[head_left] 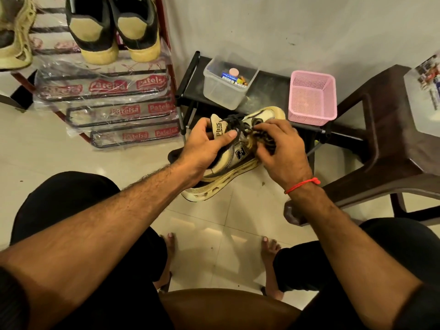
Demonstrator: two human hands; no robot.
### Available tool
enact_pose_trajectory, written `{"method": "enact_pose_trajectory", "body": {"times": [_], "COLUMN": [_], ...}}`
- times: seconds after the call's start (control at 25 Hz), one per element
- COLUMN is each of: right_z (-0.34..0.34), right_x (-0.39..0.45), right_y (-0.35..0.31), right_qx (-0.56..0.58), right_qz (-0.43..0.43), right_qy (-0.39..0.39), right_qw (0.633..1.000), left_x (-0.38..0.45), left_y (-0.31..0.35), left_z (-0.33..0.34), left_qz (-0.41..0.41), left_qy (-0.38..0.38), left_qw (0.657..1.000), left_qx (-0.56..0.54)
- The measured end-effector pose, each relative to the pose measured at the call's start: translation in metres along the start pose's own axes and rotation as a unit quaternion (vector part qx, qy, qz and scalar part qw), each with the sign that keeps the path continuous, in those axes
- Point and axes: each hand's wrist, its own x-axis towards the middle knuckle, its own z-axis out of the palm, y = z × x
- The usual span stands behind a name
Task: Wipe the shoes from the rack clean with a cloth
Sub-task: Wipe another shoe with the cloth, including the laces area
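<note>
Seated person, head view. The sneaker (238,151) is held in the air over the floor (95,163), just in front of a low black shelf (269,91) and to the right of the rack (114,98), toe pointing away and sole toward the lower right. The left hand (204,146) grips the shoe at its collar, thumb pressed on the tongue (217,128), remaining fingers curled out of sight inside or behind. The right hand (281,148) rests over the laces (240,125), its fingers curled and pinching a dark-and-tan bundle there; this is probably the cloth, though it cannot be told apart from the laces with certainty. Judged step: wiping the upper around the lacing. To do it well, keep the left grip firm so the shoe does not twist, work the cloth in short strokes under and between the laces, then turn the shoe to reach the side panel and the sole grooves. A second pair (114,29) waits on the rack's top tier.
</note>
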Motion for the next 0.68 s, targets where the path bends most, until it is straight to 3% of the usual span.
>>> {"method": "enact_pose_trajectory", "body": {"times": [0.12,0.24,0.36,0.44,0.6,0.68], "right_z": [0.016,0.009,-0.014,-0.019,0.013,0.014], "right_x": [-0.024,-0.011,0.015,0.014,-0.027,-0.027], "right_y": [-0.028,-0.015,0.02,0.025,-0.034,-0.04], "right_qx": [0.026,0.003,-0.013,-0.013,0.028,0.009], "right_qz": [-0.057,-0.116,-0.009,0.009,-0.184,-0.228], "right_qy": [-0.038,-0.047,0.014,0.019,-0.093,-0.106], "right_qw": [0.997,0.992,1.0,1.0,0.978,0.968], "left_x": [0.002,0.004,0.003,0.004,0.005,0.005], "left_y": [-0.001,0.0,0.003,0.003,0.001,0.002], "left_z": [-0.005,-0.01,-0.008,-0.006,-0.011,-0.014], "left_qz": [0.007,0.006,0.014,0.024,0.027,0.026], "left_qy": [0.011,0.018,-0.003,0.001,0.028,0.013], "left_qw": [1.0,0.999,0.999,1.0,0.999,0.999], "left_qx": [0.017,-0.035,-0.031,-0.015,-0.029,-0.041]}}
